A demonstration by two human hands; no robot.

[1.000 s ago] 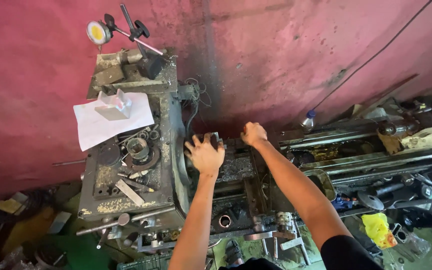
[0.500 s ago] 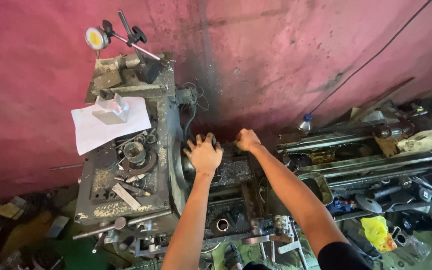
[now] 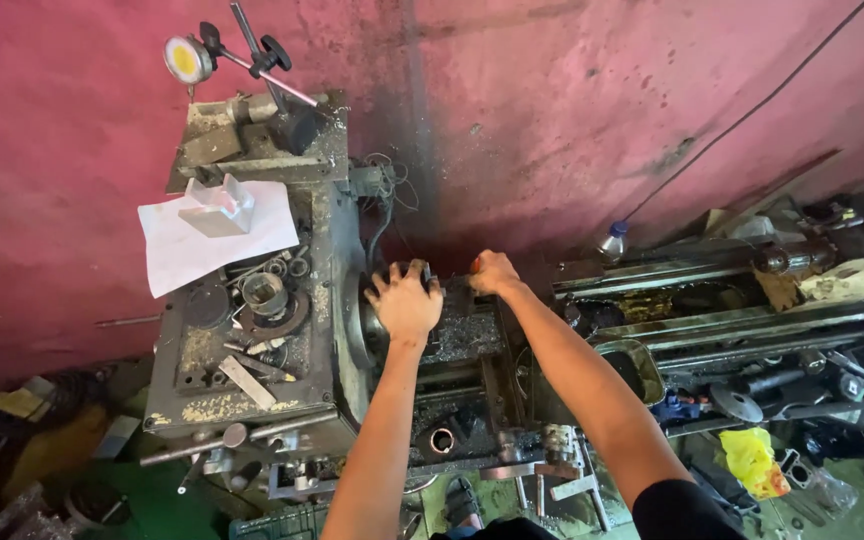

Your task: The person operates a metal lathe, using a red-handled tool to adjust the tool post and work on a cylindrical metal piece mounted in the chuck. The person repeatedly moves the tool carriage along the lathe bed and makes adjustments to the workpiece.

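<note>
I stand over a worn grey metal lathe set against a pink wall. My left hand is spread over the round chuck at the headstock's right face, fingers curled around it. My right hand is closed on something dark just right of the chuck, with a small red tip showing at my knuckles; what it grips is hidden. Metal chips cover the carriage below both hands.
On the headstock top lie a white paper sheet, a grey metal block, a steel sleeve, rings and small tools. A dial gauge on a stand rises at its back. The bed runs right, with a plastic bottle and a yellow rag.
Both hands stay at the chuck. The view has drifted slightly, so the lathe and my hands sit a little lower and further left in the picture.
</note>
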